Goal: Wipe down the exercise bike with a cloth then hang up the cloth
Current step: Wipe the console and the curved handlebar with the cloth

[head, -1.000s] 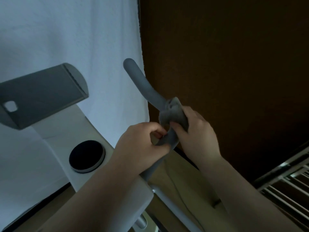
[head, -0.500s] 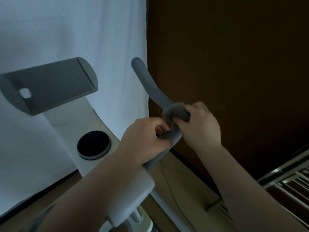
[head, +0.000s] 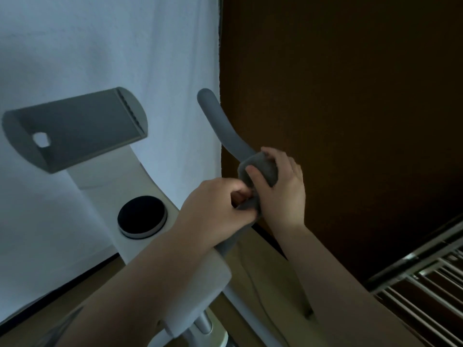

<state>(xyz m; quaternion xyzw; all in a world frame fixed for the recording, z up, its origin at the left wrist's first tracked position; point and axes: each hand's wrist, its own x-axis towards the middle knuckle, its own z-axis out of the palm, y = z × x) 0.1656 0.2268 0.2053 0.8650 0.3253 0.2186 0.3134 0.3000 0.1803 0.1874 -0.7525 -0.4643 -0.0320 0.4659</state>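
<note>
My right hand (head: 280, 186) had the cloth (head: 260, 169) wrapped round the grip (head: 225, 128), thumb on top and fingers curled behind, so cloth and bar were clamped together. My left hand (head: 215, 206) sat just below it, touching it, fist closed on the lower part of the same grip with a fold of cloth seemingly pinched at the fingertips; I could not make out how much. The grip ran long from the white frame (head: 140, 186) near my left wrist up and away to its rounded tip, so the unwiped length lay above my right hand, the nearer one to it. I judged the next stroke would slide up that axis. The dim light blurred cloth into grip, and my forearms hid the lower bar. The console (head: 75, 131) stood well apart, left.
</note>
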